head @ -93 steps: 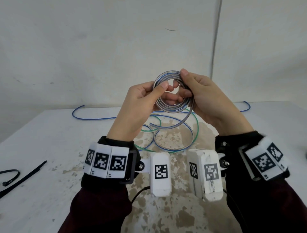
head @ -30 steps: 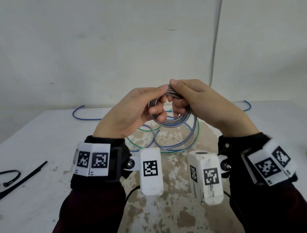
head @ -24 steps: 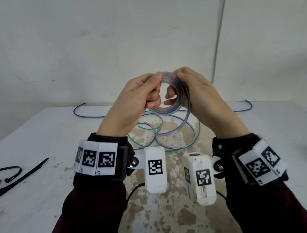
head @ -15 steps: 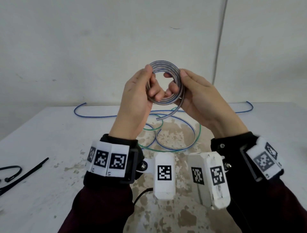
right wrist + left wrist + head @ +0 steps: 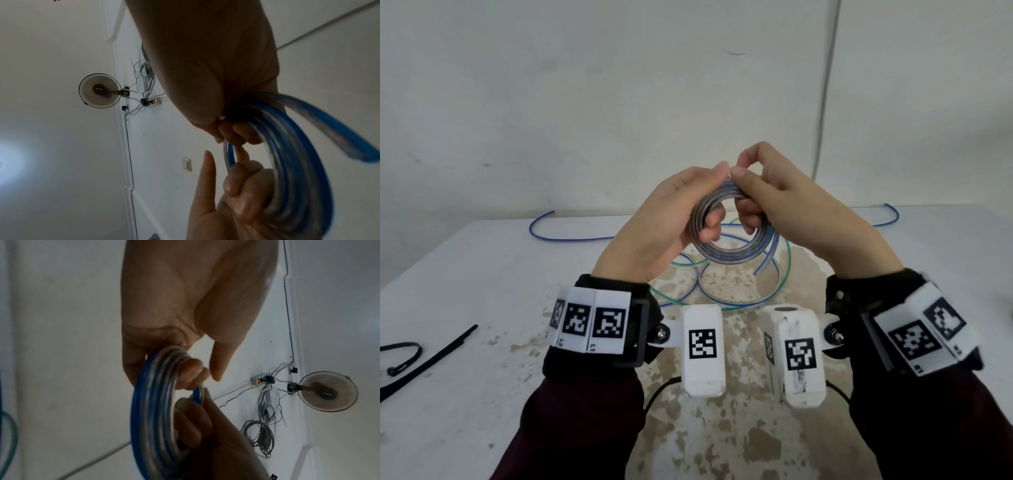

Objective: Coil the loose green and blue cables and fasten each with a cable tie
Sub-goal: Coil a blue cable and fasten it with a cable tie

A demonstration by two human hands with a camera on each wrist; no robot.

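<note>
A tight coil of blue cable [image 5: 726,255] is held in the air above the table, tilted fairly flat. My left hand [image 5: 709,205] grips its left side, thumb on top and fingers through the ring. My right hand [image 5: 746,195] grips the far right side, its thumb meeting the left thumb. A short free tail [image 5: 765,263] hangs from the coil. The left wrist view shows the coil [image 5: 152,418] wrapped by my left fingers [image 5: 191,374]. In the right wrist view the coil [image 5: 292,170] sits in my right fingers [image 5: 232,134]. A loose green cable [image 5: 788,263] lies looped on the table below.
More blue cable loops [image 5: 736,301] lie with the green one on the stained white table [image 5: 482,274], and a blue stretch [image 5: 571,238] runs along the back edge by the wall. Black cable ties [image 5: 431,356] lie at the far left.
The coil stood upright and higher half a second ago; now it is lower and tilted flatter. Both thumbs have come together on its top, and the free tail is shorter than 3 seconds ago.
</note>
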